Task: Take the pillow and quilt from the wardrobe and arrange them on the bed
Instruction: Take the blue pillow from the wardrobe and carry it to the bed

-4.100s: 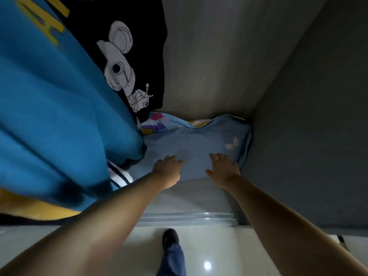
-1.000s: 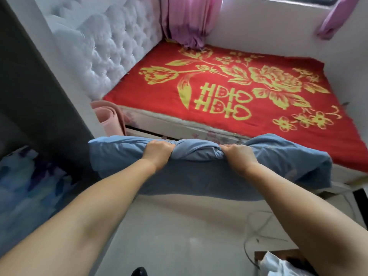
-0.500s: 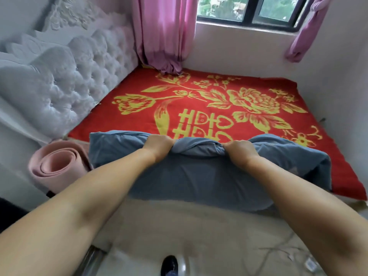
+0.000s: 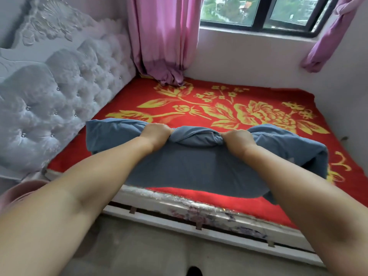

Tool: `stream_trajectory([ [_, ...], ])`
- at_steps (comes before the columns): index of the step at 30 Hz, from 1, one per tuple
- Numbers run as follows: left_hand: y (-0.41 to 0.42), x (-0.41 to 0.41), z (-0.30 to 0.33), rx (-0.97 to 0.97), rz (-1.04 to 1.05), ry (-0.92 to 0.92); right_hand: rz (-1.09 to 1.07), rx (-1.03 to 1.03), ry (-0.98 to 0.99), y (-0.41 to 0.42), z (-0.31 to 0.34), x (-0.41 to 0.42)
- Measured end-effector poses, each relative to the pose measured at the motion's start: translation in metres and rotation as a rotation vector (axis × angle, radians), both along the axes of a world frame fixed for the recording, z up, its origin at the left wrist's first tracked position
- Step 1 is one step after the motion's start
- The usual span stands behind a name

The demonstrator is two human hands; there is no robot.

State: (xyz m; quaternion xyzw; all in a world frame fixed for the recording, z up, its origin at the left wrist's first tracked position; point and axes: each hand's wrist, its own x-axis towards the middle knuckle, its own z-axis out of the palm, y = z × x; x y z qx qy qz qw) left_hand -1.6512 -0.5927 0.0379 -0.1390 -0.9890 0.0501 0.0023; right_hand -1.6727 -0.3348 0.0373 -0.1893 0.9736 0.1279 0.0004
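A soft blue pillow (image 4: 195, 168) hangs in the air over the near edge of the bed (image 4: 219, 100), which is covered by a red sheet with yellow flowers. My left hand (image 4: 157, 133) is clenched on the pillow's top edge left of centre. My right hand (image 4: 236, 139) grips the same edge right of centre, and the cloth bunches between the two fists. The pillow's ends droop on both sides. No quilt or wardrobe is in sight.
A white tufted headboard (image 4: 59, 96) runs along the bed's left side. Pink curtains (image 4: 163, 36) hang at the far corner below a window (image 4: 258, 10). A pink rolled mat (image 4: 22, 190) stands at the lower left. The bed frame's front rail (image 4: 199, 222) lies just ahead of my feet.
I took the pillow out of the wardrobe, turned and walked to the bed. In the last second the pillow has moved forward, from in front of the mattress edge to over it.
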Motion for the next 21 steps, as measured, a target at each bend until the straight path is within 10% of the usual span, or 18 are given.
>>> stream_trajectory([
  [21, -0.074, -0.315, -0.054, -0.049, 0.054, 0.087, -0.007, -0.056, -0.013, -0.068, -0.028, -0.307],
])
